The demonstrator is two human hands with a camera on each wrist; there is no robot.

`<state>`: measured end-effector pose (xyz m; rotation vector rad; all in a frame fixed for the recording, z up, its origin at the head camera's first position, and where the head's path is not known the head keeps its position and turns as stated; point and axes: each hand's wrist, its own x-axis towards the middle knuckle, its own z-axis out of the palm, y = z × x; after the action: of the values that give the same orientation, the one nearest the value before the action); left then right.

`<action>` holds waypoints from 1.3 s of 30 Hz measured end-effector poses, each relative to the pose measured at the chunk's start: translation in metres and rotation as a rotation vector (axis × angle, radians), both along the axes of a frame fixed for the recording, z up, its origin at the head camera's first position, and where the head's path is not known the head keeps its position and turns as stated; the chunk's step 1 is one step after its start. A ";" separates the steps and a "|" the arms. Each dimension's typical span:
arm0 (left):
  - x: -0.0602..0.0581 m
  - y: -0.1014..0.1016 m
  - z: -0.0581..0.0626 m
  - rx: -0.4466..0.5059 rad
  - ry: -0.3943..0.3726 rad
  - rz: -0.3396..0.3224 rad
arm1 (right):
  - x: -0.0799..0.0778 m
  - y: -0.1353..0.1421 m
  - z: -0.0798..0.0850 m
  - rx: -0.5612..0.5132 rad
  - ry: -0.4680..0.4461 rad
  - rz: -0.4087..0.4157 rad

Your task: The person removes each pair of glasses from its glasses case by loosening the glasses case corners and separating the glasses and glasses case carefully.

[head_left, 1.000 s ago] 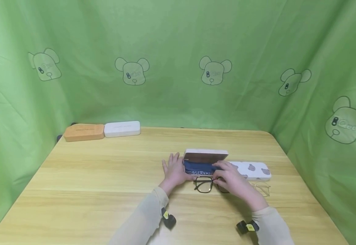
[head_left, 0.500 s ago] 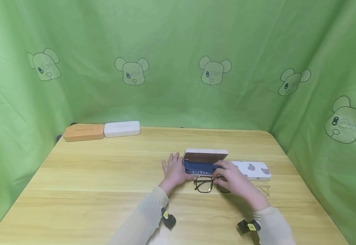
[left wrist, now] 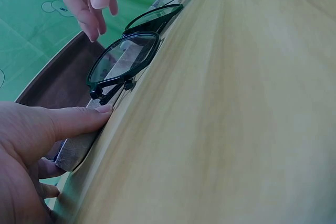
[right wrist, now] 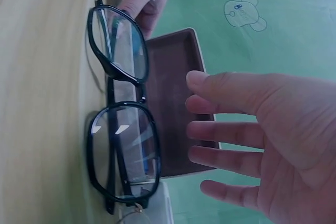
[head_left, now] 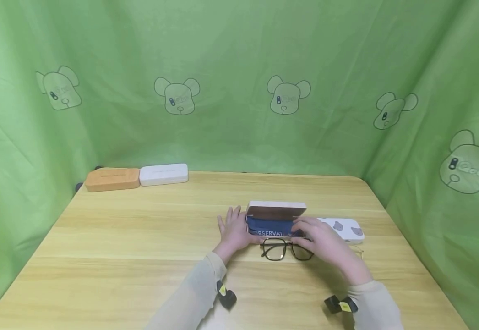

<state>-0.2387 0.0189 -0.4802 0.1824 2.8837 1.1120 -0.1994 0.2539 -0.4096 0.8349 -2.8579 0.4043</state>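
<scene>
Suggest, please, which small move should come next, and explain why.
Perhaps the right hand should lower the raised lid of the open case: this hand looks empty, the left hand rests at the case's end, the black glasses are outside in front, and the neighbouring bear-print case is closed.

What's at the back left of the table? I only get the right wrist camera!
Observer: An orange case and a plain white case, side by side.
Operator: Ooh! Does the blue cloth in the open case have anything on it?
Observer: Yes, white capital letters; the head view shows them.
Operator: And that other white case by my right hand, is it plain too?
Observer: No, the head view shows bear faces printed on its top.
</scene>
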 end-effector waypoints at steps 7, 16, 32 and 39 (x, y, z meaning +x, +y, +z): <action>-0.001 0.000 -0.001 0.006 -0.008 0.000 | -0.001 0.003 0.007 -0.027 -0.015 -0.012; -0.001 0.000 -0.001 0.001 -0.010 0.000 | -0.008 0.004 0.016 -0.050 0.026 -0.002; 0.000 0.000 0.001 0.002 -0.010 0.001 | -0.034 -0.010 0.031 -0.147 0.011 -0.021; 0.001 0.000 0.002 0.002 -0.015 -0.006 | -0.051 -0.015 0.031 -0.179 -0.051 -0.058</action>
<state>-0.2377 0.0184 -0.4785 0.1822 2.8667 1.1107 -0.2501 0.2394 -0.3783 0.7170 -2.8305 0.6710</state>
